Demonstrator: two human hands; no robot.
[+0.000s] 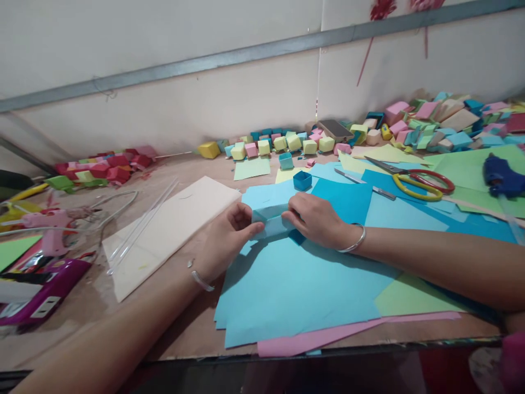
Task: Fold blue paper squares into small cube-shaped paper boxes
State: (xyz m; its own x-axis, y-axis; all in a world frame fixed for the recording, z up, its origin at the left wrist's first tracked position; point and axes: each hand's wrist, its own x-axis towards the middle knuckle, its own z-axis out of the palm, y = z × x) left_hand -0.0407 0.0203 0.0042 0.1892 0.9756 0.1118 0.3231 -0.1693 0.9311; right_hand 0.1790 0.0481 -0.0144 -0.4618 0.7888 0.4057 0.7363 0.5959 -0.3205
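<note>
You're folding light blue paper

Your left hand (227, 232) and right hand (315, 219) are both pinching the folded paper piece (270, 216), holding it over the blue sheets (295, 284) mid-table, scissors (414, 180) sitting well apart.

Both hands, left (229, 232) and right (314, 219), around a folded light-blue paper piece (270, 218) over blue sheets (295, 284).

Both forearms are bare, with no sleeves in view. The left hand (223, 241) has a thin, silver-coloured metal bangle (200, 280) at the wrist, plain and smooth. The right hand (315, 219) has a matching thin, silver-coloured metal bangle (355, 242) at its wrist. The fingers show no rings or gloves.
</note>
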